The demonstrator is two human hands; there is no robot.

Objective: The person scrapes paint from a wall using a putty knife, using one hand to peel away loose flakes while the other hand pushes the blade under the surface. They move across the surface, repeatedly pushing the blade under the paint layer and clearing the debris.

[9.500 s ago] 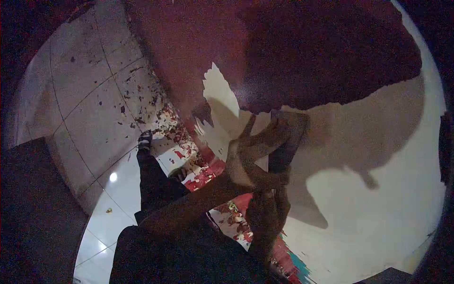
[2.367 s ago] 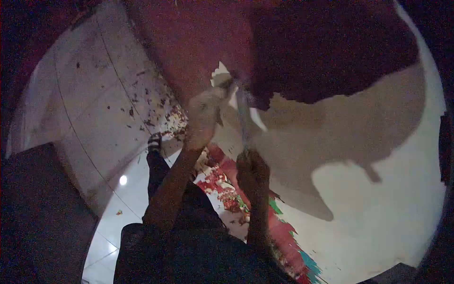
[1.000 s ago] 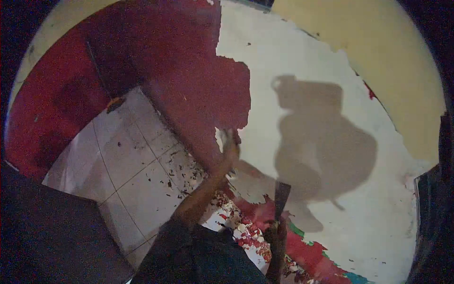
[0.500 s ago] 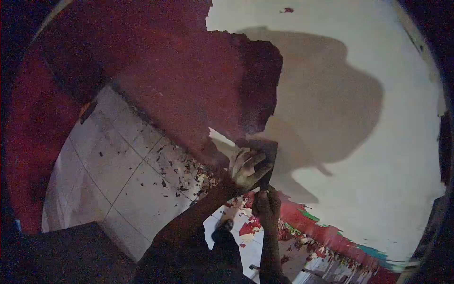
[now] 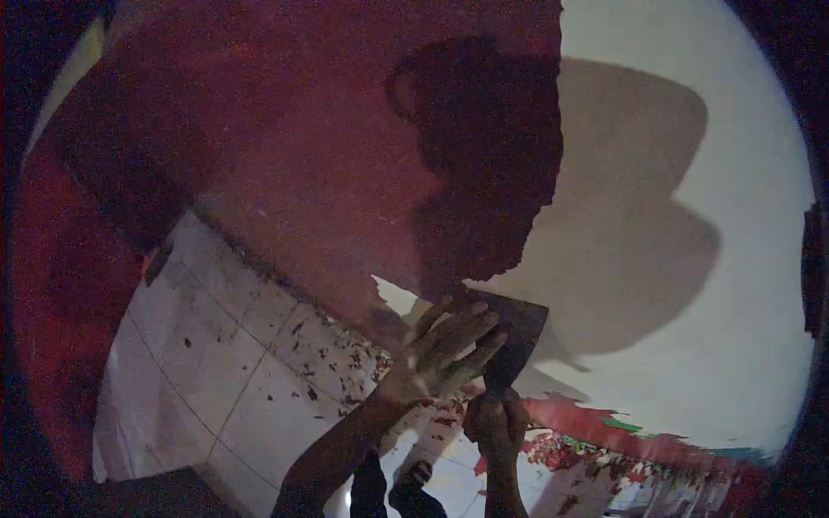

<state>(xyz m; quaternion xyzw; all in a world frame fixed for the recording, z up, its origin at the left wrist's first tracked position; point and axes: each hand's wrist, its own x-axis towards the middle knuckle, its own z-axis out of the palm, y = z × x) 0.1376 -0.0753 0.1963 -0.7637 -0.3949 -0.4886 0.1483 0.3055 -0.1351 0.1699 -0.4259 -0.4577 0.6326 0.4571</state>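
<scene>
Dark metal scraper [image 5: 522, 328] lies right at the fingers. Right hand [image 5: 496, 420] has its fingers wrapped tight round the handle, below the blade. Left hand [image 5: 453, 350] is flat-ish, fingers stretched out with small gaps between them, laid over the left part of the blade; can't tell if they press or just rest. Low grip on the handle probably gives push and aim; left fingers look placed to steady the blade against the wall. Blade flares up and away from the right fist, wide edge just past the left fingertips, close under the ragged lower end of the red coating [image 5: 345, 147]. Contact of edge with wall: unclear.

Outward: small pale patch [image 5: 399, 298] beside the left hand, inside the red. Bare white wall [image 5: 656, 302] to the right of the blade, partly under the person's shadow [image 5: 630, 207]. Red strip [image 5: 566, 416] with green and teal bits runs along the wall's bottom, right of the right hand. Red and pale scraps [image 5: 561, 453] below it; tiled floor [image 5: 186, 380] left, dark flakes [image 5: 324, 367] near the wall. One shoe [image 5: 420, 470] between the forearms.
</scene>
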